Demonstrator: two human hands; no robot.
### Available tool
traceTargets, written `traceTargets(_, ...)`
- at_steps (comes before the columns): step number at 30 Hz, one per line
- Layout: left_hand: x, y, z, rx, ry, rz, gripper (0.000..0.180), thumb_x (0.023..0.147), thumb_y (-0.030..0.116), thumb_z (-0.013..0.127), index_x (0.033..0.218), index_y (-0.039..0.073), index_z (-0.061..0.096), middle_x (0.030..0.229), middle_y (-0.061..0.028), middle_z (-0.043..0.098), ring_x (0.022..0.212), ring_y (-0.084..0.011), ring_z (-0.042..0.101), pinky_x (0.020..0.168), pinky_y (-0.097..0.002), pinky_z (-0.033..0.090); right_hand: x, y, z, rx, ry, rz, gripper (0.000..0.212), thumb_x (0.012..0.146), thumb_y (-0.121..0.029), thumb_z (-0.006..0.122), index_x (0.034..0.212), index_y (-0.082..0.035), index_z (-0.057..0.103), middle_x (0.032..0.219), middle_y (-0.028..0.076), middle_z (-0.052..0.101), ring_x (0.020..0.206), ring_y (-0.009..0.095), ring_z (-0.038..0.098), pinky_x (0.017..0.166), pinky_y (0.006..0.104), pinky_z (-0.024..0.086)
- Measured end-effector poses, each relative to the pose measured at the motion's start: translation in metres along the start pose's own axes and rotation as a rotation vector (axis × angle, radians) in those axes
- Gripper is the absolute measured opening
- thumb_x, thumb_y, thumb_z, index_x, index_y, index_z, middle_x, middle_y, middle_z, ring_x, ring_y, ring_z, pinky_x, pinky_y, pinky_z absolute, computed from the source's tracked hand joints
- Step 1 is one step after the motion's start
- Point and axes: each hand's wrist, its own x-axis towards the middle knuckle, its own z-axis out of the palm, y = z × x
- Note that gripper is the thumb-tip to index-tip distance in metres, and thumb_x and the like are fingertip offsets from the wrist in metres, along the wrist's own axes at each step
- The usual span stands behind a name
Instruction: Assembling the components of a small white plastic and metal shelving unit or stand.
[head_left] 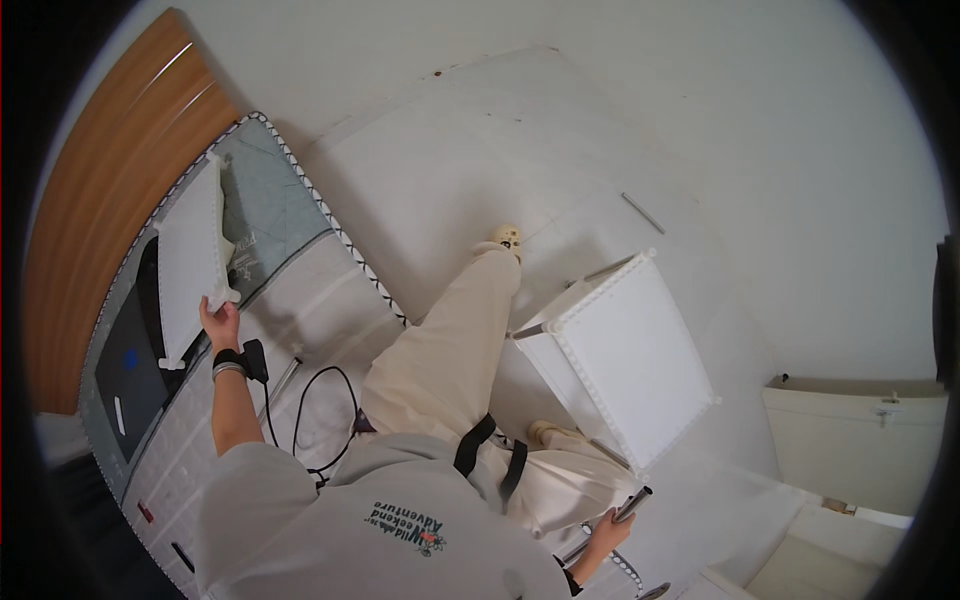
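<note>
My left hand point(220, 325) reaches out over the bed, its fingers closed on the corner of a white plastic panel point(190, 265). That panel lies tilted on the bedding, with corner connectors and a row of small marks along one edge. Low on the right, my right hand point(604, 534) is wrapped round a metal tube point(632, 503). Beside my legs on the floor stands a partly built white rack point(640, 360), with flat panels, metal tubes and white corner connectors.
A loose metal tube point(643, 213) lies on the floor beyond the rack; another tube point(285, 388) rests on the bed. The bed point(280, 250) with its wooden headboard point(120, 200) fills the left. A black cable point(345, 375) loops beside my left arm. At the right stands a white door point(850, 430).
</note>
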Motion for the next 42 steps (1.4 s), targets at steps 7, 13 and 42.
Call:
traceTargets(7,-0.013,0.032,0.041,0.154,-0.264,-0.089,0.028,0.083,0.017,0.057,0.104,0.001,0.052,0.103,-0.0109,0.060,0.095,-0.0226,0.056,0.080,-0.0282,0.045,0.012,-0.011,0.015,0.061,-0.094,-0.047,0.033,0.078,-0.011,0.056,0.104,0.007,0.047,0.082,0.029,0.058,0.079,0.045,0.056,0.067,0.0467,0.043)
traceTargets(13,-0.054,0.025,0.112,0.277,-0.215,0.003,0.022,0.080,0.011,0.056,0.100,0.002,0.051,0.098,-0.0090,0.058,0.097,-0.0216,0.054,0.081,-0.0268,0.045,0.008,-0.021,0.021,0.070,-0.047,-0.084,0.029,0.078,-0.010,0.056,0.101,0.008,0.049,0.083,0.024,0.060,0.076,0.039,0.060,0.067,0.0412,0.046)
traceTargets(42,-0.320,-0.254,0.314,0.656,-1.010,-0.872,0.013,0.074,0.007,0.057,0.086,0.004,0.057,0.086,-0.0066,0.061,0.083,-0.0205,0.060,0.076,-0.0348,0.049,-0.106,0.056,-0.024,0.093,0.337,0.473,0.015,0.077,-0.008,0.055,0.084,0.003,0.047,0.071,0.024,0.055,0.068,0.043,0.052,0.059,0.0453,0.041)
